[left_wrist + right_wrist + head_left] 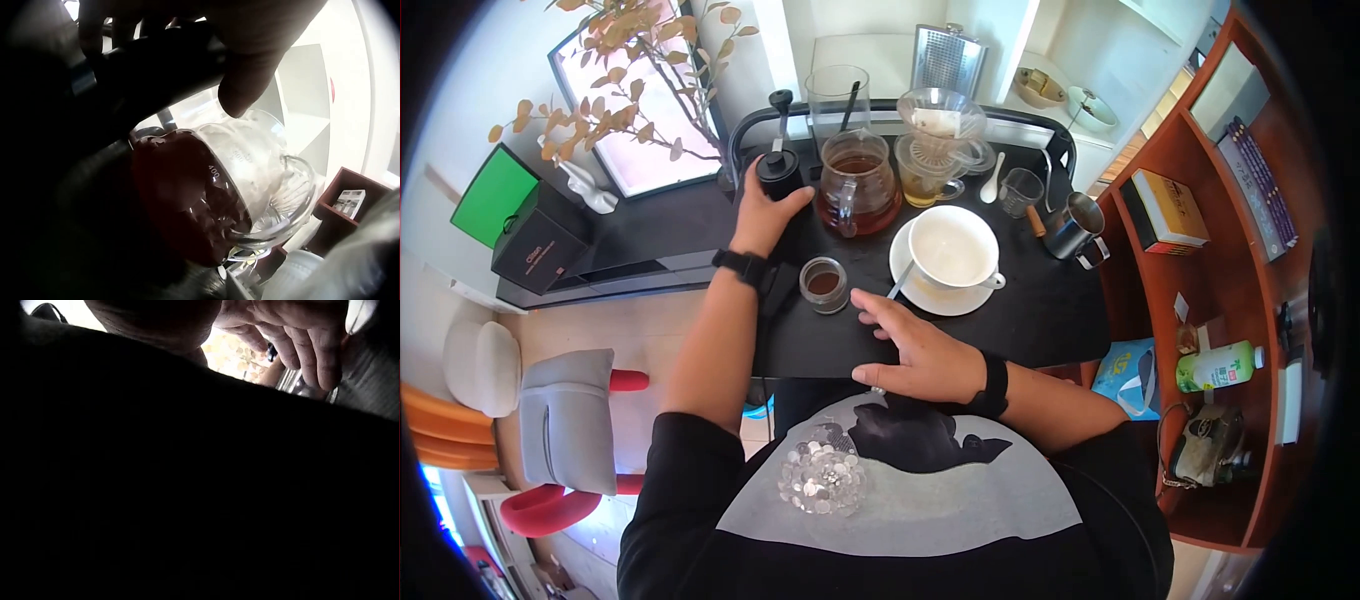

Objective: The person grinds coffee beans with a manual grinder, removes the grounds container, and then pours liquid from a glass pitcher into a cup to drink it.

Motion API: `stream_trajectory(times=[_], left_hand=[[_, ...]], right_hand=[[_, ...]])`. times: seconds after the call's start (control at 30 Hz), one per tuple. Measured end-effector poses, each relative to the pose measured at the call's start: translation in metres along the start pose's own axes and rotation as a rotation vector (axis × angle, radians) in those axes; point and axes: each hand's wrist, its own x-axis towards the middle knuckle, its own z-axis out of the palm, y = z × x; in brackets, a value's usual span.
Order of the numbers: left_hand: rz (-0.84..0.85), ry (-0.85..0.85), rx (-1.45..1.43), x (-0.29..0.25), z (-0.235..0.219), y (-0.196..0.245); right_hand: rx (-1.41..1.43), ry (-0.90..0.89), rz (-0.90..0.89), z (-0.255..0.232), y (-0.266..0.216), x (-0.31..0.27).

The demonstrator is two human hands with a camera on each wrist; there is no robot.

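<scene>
My left hand (762, 218) is wrapped round a black hand coffee grinder (778, 170) at the table's left back, its crank sticking up. Just right of it stands a glass coffee server (858, 190) with dark reddish-brown liquid; in the left wrist view the server (187, 194) shows a 400 mark. My right hand (915, 352) hovers over the near edge, fingers loosely extended and holding nothing. Its fingertips come close to a small glass jar (824, 286) with brown contents. A white cup (953, 247) sits on a saucer (940, 298), a spoon handle beside it.
Behind the cup, a glass dripper (941, 120) tops a second server (925, 180) with yellowish liquid. Rightward are a white spoon (992, 180), a small glass (1021, 190) and a steel pitcher (1076, 225). A tall glass cylinder (837, 95) stands behind the first server. A wooden shelf (1230, 250) flanks the right.
</scene>
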Motion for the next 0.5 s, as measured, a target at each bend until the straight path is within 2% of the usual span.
stream_trajectory(times=[0.07, 0.17, 0.23, 0.37, 0.5], left_hand=[[-0.041, -0.017, -0.033, 0.011, 0.0, -0.015], [-0.081, -0.004, -0.13, 0.009, 0.0, -0.012], [-0.199, 0.082, -0.311, 0.003, -0.004, 0.007], [-0.136, 0.083, -0.444, -0.011, -0.023, 0.021], [-0.184, 0.029, -0.612, -0.037, -0.034, 0.057]], right_hand=[[-0.013, 0.001, 0.01, 0.006, 0.003, 0.005], [0.012, -0.017, 0.051, 0.01, 0.004, 0.012], [0.122, 0.033, 0.081, 0.013, 0.008, 0.016], [0.198, 0.108, 0.152, 0.021, 0.016, 0.025], [0.197, 0.202, 0.123, 0.034, 0.031, 0.039]])
